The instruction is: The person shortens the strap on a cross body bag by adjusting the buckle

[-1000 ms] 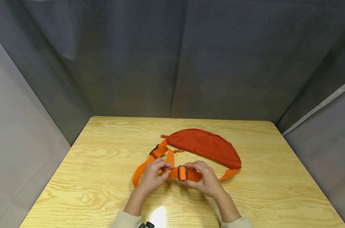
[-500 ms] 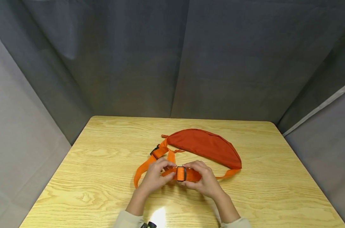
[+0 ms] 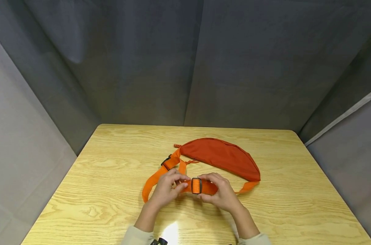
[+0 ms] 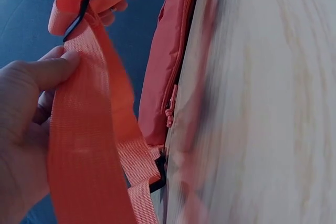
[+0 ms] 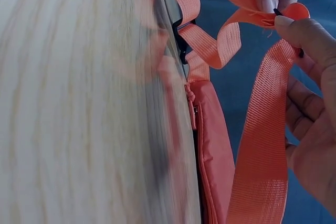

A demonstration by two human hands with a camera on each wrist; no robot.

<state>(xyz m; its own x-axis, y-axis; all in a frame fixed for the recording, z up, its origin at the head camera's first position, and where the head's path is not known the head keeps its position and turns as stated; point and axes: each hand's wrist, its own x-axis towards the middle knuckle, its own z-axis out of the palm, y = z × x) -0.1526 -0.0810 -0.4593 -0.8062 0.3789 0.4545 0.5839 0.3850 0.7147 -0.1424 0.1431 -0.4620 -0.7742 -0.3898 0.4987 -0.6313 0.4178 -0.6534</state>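
A red waist bag (image 3: pixel 219 154) lies on the table with its orange strap (image 3: pixel 151 182) looped toward me. My left hand (image 3: pixel 166 190) pinches the strap between thumb and fingers, just left of a black strap slider (image 3: pixel 200 185). Thumb and index finger of my right hand (image 3: pixel 219 191) hold the slider by its top and bottom edges. In the left wrist view a short loop of webbing (image 4: pixel 65 11) bulges out through the slider. From the right hand the strap (image 5: pixel 262 140) runs back to the bag's right end.
A black side-release buckle (image 3: pixel 166 160) sits on the strap left of the bag. The bag's zipper pull (image 5: pixel 191 106) shows in the right wrist view. Wooden table (image 3: pixel 90 190) surrounds the bag, with grey curtains (image 3: pixel 142 68) behind and at both sides.
The slider shifted slightly left and tilted half a second ago, then came back right, facing up. My left fingers have closed in nearer to it. The bag stays in place.
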